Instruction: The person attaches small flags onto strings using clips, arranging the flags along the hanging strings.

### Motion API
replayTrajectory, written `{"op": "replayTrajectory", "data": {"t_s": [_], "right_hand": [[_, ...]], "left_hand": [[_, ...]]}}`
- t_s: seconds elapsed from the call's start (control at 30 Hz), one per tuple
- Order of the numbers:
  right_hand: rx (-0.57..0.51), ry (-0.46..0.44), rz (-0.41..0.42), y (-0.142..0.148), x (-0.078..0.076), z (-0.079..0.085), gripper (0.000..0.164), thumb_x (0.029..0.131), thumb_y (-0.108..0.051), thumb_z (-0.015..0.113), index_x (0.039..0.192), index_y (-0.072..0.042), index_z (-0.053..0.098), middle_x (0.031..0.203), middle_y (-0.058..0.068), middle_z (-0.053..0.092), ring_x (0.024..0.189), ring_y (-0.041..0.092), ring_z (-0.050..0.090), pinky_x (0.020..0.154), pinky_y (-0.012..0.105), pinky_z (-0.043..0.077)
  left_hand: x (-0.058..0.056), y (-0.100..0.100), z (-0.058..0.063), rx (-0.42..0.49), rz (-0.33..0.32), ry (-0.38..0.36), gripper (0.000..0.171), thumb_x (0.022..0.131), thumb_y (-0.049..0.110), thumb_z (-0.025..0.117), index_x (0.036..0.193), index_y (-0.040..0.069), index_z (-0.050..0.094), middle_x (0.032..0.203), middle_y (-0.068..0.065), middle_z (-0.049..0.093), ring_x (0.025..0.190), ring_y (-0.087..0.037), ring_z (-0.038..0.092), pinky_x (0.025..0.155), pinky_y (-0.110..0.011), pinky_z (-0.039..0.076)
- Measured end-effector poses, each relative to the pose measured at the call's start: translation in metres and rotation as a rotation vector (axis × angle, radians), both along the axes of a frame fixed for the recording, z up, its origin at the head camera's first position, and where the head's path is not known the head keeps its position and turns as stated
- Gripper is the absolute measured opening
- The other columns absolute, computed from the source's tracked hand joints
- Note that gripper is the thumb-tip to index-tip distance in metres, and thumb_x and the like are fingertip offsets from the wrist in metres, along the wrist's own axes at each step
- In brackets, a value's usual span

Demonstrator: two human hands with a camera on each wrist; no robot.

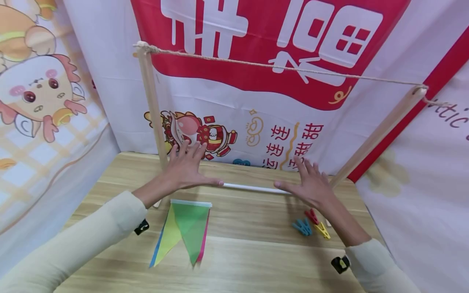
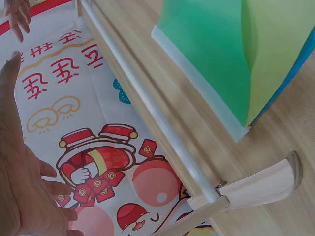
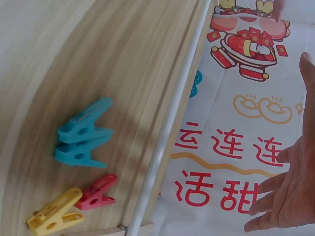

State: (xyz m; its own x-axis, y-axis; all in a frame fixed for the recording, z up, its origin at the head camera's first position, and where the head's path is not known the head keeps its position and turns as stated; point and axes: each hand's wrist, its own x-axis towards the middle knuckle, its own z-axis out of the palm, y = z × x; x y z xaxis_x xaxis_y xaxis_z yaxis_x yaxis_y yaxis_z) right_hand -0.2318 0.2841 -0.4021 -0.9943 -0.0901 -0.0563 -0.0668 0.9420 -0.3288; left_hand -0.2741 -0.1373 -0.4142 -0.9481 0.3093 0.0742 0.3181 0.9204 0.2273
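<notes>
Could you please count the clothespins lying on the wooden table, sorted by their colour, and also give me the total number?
Blue clothespins: 2
Red clothespin: 1
Yellow clothespin: 1
Total: 4

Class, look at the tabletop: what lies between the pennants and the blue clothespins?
Nothing: the head view shows bare tabletop straight across from the pennants to the blue clothespins.
</notes>
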Motion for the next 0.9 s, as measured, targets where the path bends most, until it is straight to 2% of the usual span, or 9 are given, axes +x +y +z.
{"op": "replayTrajectory", "data": {"t_s": [0.2,0.3,0.43,0.57,0.7,0.9], "right_hand": [[0.008,0.01,0.004,0.003,0.008,-0.005,0.122,0.091,-0.099,0.052,0.183,-0.032,0.008,0.188,0.026,0.018,0.171,0.064,0.011,0.129,0.089,0.018],[0.021,0.019,0.017,0.004,0.012,-0.009,0.119,0.093,-0.096,0.053,0.183,-0.028,0.015,0.186,0.028,0.025,0.169,0.062,0.022,0.127,0.089,0.026],[0.025,0.019,0.027,0.006,0.018,-0.015,0.117,0.095,-0.094,0.053,0.182,-0.024,0.02,0.183,0.029,0.03,0.164,0.061,0.035,0.124,0.087,0.034],[0.018,-0.008,0.024,0.007,0.021,-0.02,0.12,0.093,-0.098,0.051,0.183,-0.024,0.02,0.182,0.03,0.032,0.16,0.062,0.04,0.122,0.087,0.036],[0.017,-0.026,0.018,0.009,0.025,-0.025,0.121,0.094,-0.098,0.05,0.182,-0.02,0.022,0.178,0.033,0.038,0.158,0.063,0.044,0.121,0.087,0.037],[0.009,-0.057,0.008,0.016,0.032,-0.033,0.118,0.097,-0.094,0.05,0.18,-0.013,0.029,0.175,0.036,0.04,0.154,0.064,0.048,0.116,0.085,0.044]], "left_hand": [[0.004,-0.002,-0.002,0.024,-0.013,0.035,0.147,0.07,0.109,0.065,0.18,0.017,0.028,0.185,-0.017,0.031,0.17,-0.049,0.024,0.133,-0.084,0.013],[0.005,-0.005,-0.005,0.042,-0.016,0.039,0.144,0.07,0.107,0.068,0.177,0.017,0.034,0.183,-0.018,0.035,0.169,-0.051,0.026,0.132,-0.084,0.016],[0.007,-0.007,-0.011,0.041,-0.014,0.025,0.148,0.068,0.107,0.069,0.177,0.015,0.034,0.183,-0.018,0.036,0.167,-0.056,0.029,0.132,-0.084,0.018],[0.011,-0.008,-0.017,0.051,-0.022,0.03,0.147,0.067,0.107,0.07,0.176,0.014,0.036,0.179,-0.019,0.041,0.157,-0.056,0.042,0.128,-0.078,0.027],[0.016,-0.01,-0.022,0.06,-0.029,0.015,0.145,0.069,0.104,0.071,0.177,0.014,0.035,0.176,-0.022,0.046,0.153,-0.054,0.046,0.122,-0.072,0.035],[0.023,-0.012,-0.035,0.013,-0.03,-0.008,0.143,0.069,0.106,0.069,0.169,0.006,0.049,0.168,-0.023,0.056,0.151,-0.05,0.051,0.12,-0.075,0.04]]}}
